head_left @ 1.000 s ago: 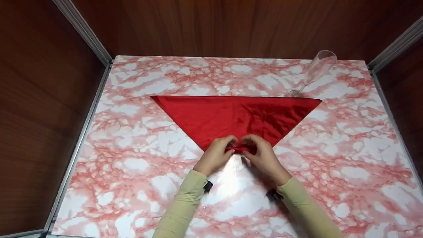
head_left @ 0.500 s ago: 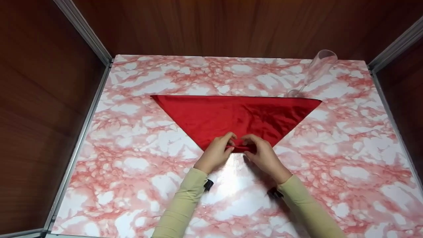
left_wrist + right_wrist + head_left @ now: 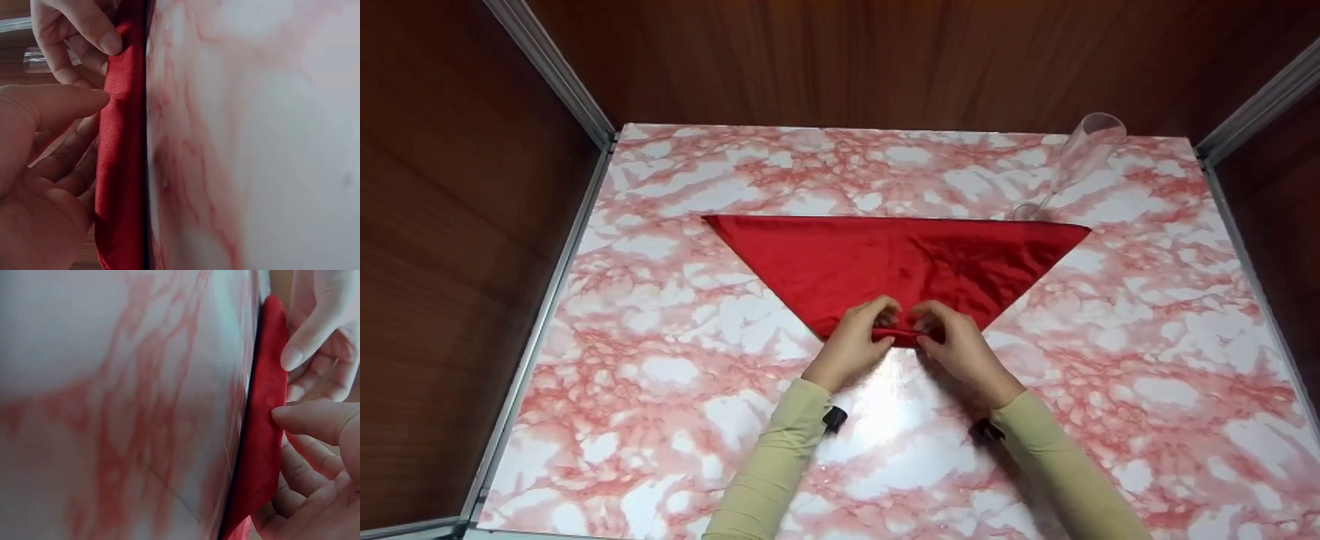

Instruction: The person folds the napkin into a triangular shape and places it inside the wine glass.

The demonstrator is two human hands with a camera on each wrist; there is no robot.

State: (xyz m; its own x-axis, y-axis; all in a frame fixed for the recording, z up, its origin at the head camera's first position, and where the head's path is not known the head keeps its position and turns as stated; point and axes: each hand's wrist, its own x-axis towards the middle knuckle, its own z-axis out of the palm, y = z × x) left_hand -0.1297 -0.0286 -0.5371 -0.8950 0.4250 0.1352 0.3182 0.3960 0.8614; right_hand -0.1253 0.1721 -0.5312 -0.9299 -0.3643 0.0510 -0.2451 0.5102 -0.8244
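A red satin cloth (image 3: 832,259) lies on the table with its long straight edge at the back, its sides narrowing toward the person. The near edge is turned up into a narrow fold (image 3: 121,163), seen in the left wrist view as a smooth band. My left hand (image 3: 851,341) pinches this fold between thumb and curled fingers. Close beside it, my right hand (image 3: 960,349) pinches the same fold, its thumb (image 3: 309,419) pressed on the near face in the right wrist view. The fingers behind the fold are partly hidden.
A clear champagne flute (image 3: 1087,154) lies behind the cloth at the back right, its foot close to the cloth's back edge. The red-and-white marbled table (image 3: 675,435) is bordered by dark wooden panels (image 3: 840,60) at the back and sides.
Both hands have shifted their fingers slightly along the fold, loosening and closing again. The fold has moved a little; the rest of the cloth and the flute stay put.
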